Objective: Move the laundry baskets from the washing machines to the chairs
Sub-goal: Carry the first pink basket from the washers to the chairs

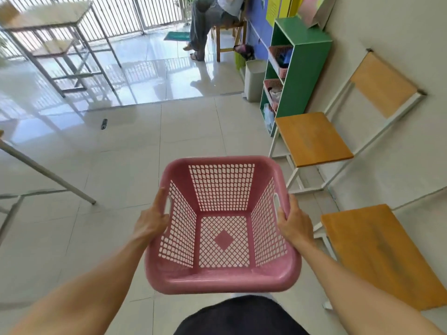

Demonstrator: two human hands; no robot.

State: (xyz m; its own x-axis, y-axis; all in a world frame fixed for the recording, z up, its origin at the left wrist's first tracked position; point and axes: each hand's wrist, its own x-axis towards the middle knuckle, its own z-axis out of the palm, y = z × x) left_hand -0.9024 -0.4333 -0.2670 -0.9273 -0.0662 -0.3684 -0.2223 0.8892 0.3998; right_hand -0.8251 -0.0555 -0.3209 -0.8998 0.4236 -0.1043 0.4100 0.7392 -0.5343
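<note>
I hold an empty pink laundry basket (222, 278) in front of my body, above the tiled floor. My left hand (151, 220) grips its left side at the handle slot. On the opposite side, my right hand (294, 224) is closed on the right handle. Two chairs with orange wooden seats and white metal frames stand along the right wall: the nearer chair (377, 252) is just right of the basket, the farther chair (312, 137) beyond it. Both seats are bare. No washing machine is in view.
A green shelf unit (304, 68) with small pink baskets stands past the farther chair, a grey bin (254, 81) beside it. A person sits on a wooden chair (227, 32) at the back. Metal-framed tables (55, 27) stand at left, one leg (48, 172) slanting close by.
</note>
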